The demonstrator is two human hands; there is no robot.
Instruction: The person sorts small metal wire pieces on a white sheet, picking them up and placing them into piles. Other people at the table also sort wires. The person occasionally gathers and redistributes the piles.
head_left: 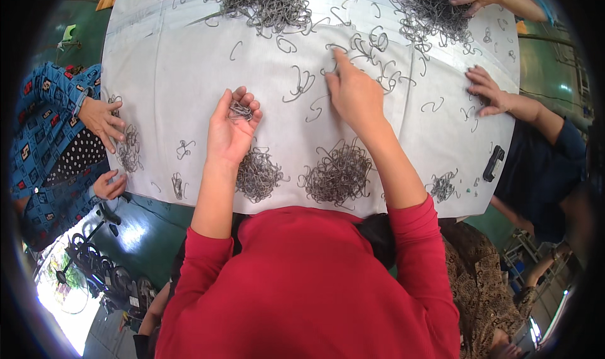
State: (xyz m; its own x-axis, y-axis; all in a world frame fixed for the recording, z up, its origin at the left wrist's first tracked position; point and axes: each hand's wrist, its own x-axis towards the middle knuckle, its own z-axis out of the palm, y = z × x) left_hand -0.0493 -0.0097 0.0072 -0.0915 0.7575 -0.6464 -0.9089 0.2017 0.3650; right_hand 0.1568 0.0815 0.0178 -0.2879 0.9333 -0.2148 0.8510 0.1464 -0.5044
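Observation:
My left hand [230, 132] is palm up over the white-covered table, its fingers curled round a small bunch of grey metal S-hooks [240, 111]. Ahead and to the right, my right hand [359, 97] reaches palm down with its index finger stretched out and thumb apart. That fingertip is at a single wire hook [336, 46] on the table; whether it presses on it I cannot tell. Loose S-hooks [301, 85] lie between my hands, and more are scattered beyond the right one. Two heaps of hooks, one left [258, 176] and one right [338, 173], sit by the near edge.
Big hook piles [265, 3] cover the far side of the table [170, 88]. A co-worker's hands [101, 122] rest at the left edge beside a small heap. Other people's hands [488, 93] are at the right, near a black case-like object [494, 163].

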